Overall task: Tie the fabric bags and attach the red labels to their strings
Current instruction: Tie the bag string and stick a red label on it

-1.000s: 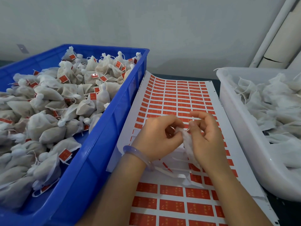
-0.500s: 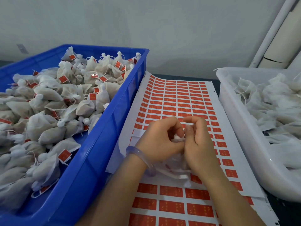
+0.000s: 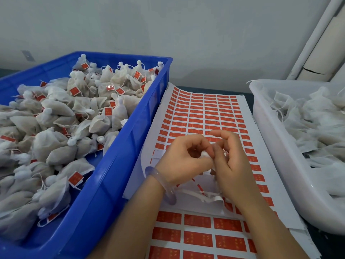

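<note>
A small white fabric bag sits between my two hands above the sheet of red labels. My left hand grips the bag's gathered top with curled fingers. My right hand pinches the same top from the right, index finger raised. The bag's lower part hangs onto the sheet below my wrists, mostly hidden by my hands. A red-and-white string runs across it.
A blue crate on the left is heaped with tied bags bearing red labels. A white tub on the right holds untied white bags. A second label sheet lies underneath, near me. Pale pipes stand at the back right.
Both hands have kept working the bag's top in place. My right index finger has lifted and the fingers of both hands have shifted around the gathered fabric.
</note>
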`<state>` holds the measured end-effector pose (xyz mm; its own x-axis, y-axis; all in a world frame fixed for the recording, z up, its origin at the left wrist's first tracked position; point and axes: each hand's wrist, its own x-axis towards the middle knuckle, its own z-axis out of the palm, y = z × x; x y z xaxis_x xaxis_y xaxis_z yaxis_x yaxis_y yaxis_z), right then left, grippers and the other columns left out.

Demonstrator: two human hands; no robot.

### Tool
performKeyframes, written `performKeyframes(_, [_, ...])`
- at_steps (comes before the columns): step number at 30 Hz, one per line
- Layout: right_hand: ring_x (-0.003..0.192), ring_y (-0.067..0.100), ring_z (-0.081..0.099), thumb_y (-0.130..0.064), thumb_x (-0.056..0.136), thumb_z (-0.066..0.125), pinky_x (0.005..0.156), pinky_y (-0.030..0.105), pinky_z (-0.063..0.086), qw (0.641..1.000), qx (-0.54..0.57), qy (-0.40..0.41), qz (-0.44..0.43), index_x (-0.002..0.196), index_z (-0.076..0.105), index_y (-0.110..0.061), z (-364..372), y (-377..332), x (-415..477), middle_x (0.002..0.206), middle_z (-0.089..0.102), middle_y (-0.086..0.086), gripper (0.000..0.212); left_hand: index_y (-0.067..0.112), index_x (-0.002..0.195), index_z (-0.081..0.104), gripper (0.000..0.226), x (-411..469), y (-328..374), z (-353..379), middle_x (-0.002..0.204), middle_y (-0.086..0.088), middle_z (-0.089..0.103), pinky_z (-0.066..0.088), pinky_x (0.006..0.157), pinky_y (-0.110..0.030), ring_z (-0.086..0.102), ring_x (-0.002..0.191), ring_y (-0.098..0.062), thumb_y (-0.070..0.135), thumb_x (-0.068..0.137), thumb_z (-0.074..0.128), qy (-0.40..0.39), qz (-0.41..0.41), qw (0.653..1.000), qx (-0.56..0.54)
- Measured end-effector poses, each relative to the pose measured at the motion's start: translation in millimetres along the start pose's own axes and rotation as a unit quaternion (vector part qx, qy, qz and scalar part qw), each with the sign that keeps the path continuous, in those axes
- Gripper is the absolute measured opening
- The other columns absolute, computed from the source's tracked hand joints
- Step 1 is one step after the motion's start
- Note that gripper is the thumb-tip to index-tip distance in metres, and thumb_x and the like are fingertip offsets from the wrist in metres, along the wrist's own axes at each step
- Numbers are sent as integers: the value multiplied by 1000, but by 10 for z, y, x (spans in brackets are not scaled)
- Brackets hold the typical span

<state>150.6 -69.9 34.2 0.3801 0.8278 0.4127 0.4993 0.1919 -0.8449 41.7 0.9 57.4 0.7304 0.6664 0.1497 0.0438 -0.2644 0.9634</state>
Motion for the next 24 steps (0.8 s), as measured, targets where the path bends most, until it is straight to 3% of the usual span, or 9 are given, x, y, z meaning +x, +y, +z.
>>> performKeyframes(4, [92, -7, 57, -39, 92, 42, 64, 5, 47, 996, 9, 76, -42, 104, 44, -45, -13, -52, -1, 92, 53, -34, 13, 16, 77, 64, 15, -7, 50, 13, 78, -10, 65, 55, 60, -29, 63, 70, -29, 3, 79, 69, 11, 8, 1000, -19])
performKeyframes(8, [88, -8, 59, -22, 93, 47, 65, 2, 45, 985, 6, 133, -114, 108, 43, -39, -27, -146, -14, 91, 54, -19, 23, 19, 81, 65, 18, -48, 120, 17, 76, 5, 66, 52, 60, -19, 64, 71, -14, 1, 81, 66, 36, 83, 995, -47])
performKeyframes(11, [91, -10, 59, -21, 91, 50, 69, 2, 46, 979, 3, 151, -139, 109, 41, -37, -42, -173, -27, 97, 54, -21, 26, 26, 86, 65, 14, -76, 142, 41, 77, 10, 66, 53, 64, -16, 65, 72, -7, 14, 81, 70, 89, 125, 988, 13])
performKeyframes(14, [88, -2, 61, -22, 89, 54, 72, 8, 49, 978, 13, 168, -124, 107, 44, -36, -54, -154, -22, 95, 58, -16, 26, 29, 86, 63, 12, -69, 136, 30, 79, 12, 65, 52, 66, -15, 62, 76, -5, 19, 82, 69, 100, 155, 977, 107])
performKeyframes(18, [84, 3, 62, -27, 86, 57, 71, 10, 50, 980, 36, 175, -92, 101, 47, -37, -26, -143, -8, 89, 59, -14, 21, 23, 79, 60, 9, -42, 88, 54, 74, 6, 62, 52, 64, -22, 58, 73, -9, 16, 83, 64, 88, 130, 972, 174])
performKeyframes(24, [81, 5, 64, -37, 79, 57, 61, 9, 49, 981, 84, 171, -30, 95, 52, -36, -9, -146, -14, 84, 62, -17, 17, 27, 77, 59, 18, -41, 55, 36, 75, 1, 63, 57, 66, -28, 62, 72, -14, 11, 83, 65, 58, 60, 991, 103])
